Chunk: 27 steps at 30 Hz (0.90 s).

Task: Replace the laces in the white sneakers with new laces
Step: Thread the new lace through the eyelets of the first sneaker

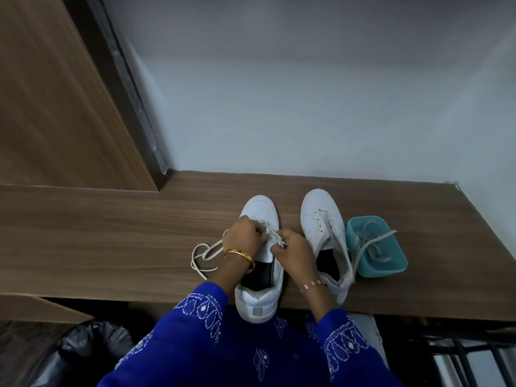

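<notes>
Two white sneakers stand side by side on a wooden counter (111, 233), toes pointing away from me. My left hand (245, 236) and my right hand (293, 250) are both over the eyelets of the left sneaker (259, 275), each pinching a part of an off-white lace (275, 236) that runs between them. The rest of that lace (205, 254) trails in loops on the counter to the left. The right sneaker (324, 224) has bare eyelets and no lace in it.
A teal plastic tub (391, 263) holding another light lace (371, 244) sits right of the right sneaker; one end hangs over its rim. A wooden cabinet side (55, 107) rises at the left. A black bag (83, 347) lies below the counter's front edge.
</notes>
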### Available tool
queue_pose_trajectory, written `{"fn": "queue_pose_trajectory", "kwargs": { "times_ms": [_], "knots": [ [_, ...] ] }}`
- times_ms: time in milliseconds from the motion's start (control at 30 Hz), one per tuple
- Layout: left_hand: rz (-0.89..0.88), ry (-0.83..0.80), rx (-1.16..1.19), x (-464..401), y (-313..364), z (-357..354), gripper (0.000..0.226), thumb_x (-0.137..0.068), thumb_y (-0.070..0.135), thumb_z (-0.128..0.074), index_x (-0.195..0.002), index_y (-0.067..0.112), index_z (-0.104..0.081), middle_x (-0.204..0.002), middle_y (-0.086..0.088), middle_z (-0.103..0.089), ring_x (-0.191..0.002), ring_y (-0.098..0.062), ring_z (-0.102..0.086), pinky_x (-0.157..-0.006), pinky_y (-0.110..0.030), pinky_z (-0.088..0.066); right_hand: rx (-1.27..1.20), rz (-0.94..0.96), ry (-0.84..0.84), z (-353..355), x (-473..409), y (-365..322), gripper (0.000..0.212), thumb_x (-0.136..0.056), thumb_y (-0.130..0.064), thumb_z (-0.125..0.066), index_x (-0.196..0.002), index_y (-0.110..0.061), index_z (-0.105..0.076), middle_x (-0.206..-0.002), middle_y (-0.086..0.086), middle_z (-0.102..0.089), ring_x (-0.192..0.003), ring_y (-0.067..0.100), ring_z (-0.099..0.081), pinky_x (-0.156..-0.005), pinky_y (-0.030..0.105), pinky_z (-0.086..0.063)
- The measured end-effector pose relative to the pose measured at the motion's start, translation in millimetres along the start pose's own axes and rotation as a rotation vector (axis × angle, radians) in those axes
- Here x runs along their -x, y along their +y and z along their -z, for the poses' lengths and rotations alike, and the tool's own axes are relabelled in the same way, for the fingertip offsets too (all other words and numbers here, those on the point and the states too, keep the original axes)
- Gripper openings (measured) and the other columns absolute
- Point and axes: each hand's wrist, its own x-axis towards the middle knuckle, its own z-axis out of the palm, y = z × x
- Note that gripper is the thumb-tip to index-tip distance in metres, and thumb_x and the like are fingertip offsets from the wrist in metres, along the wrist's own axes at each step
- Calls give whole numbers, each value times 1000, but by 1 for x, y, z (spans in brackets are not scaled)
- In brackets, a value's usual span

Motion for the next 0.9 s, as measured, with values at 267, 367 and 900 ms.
{"fn": "queue_pose_trajectory", "kwargs": {
  "times_ms": [267,367,900],
  "knots": [
    [139,27,397,-4,-7,-25,21,-82,22,-60,-67,11,-72,-80,-12,-67,-77,-26,-63,-64,-27,-43,10,-8,-18,-1,2,3,32,-85,-8,-50,-114,-13,-62,-67,-6,-55,-54,2,-45,-46,10,-35],
    [174,18,534,-6,-11,-30,18,-80,16,-65,-66,8,-73,-70,-13,-70,-74,-25,-66,-70,-32,-51,17,-15,-18,-2,1,4,34,-84,-9,-49,-115,-13,-62,-81,5,-64,-60,10,-49,-46,9,-32],
    [187,-85,779,-11,-27,-30,17,-82,7,-68,-65,10,-66,-73,-13,-60,-68,-18,-52,-66,-24,-43,11,-41,-16,-1,1,5,37,-87,-11,-49,-122,-14,-61,-104,8,-69,-89,19,-62,-67,18,-37]
  ]
}}
